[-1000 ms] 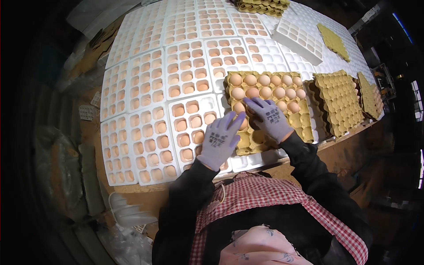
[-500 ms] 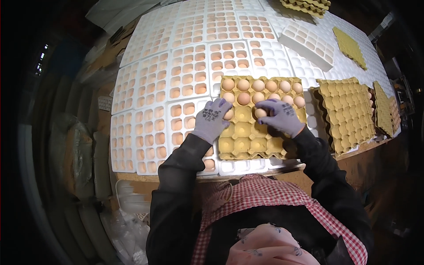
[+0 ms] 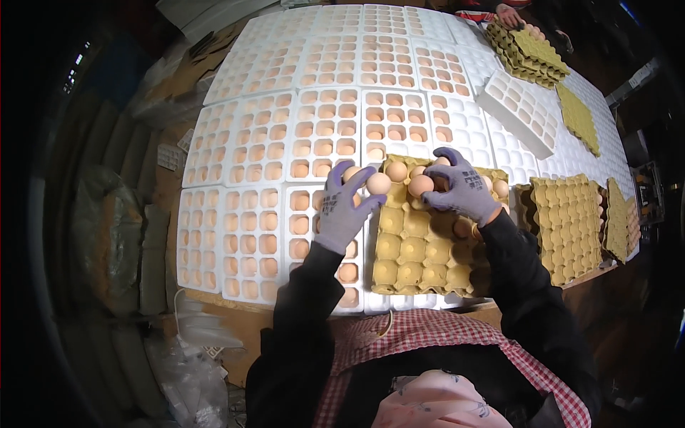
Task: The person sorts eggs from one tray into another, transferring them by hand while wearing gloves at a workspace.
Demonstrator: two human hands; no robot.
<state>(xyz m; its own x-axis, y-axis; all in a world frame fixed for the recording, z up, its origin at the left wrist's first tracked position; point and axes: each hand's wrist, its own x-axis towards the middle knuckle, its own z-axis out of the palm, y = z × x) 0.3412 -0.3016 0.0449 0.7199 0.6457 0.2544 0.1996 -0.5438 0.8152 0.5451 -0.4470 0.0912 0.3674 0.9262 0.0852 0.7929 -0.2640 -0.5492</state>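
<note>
My left hand, in a grey-purple glove, is over the left edge of a yellow pulp egg tray. Its fingers are curled around brown eggs; one egg shows at the fingertips and another sits behind the fingers. Over the tray's far half, my gloved right hand grips an egg, with a second by its index finger. A few eggs rest in the tray's far cups, some partly hidden by my right hand. The near cups hold none.
White foam trays with eggs cover the table's left and middle. An upended foam tray lies beyond my right hand. Pulp trays lean at the right, and others are stacked far right, near another person's hand.
My left hand now holds eggs at the tray's left edge. Eggs have left the far rows. My right hand has moved toward the far side. Another person's hand has appeared far right.
</note>
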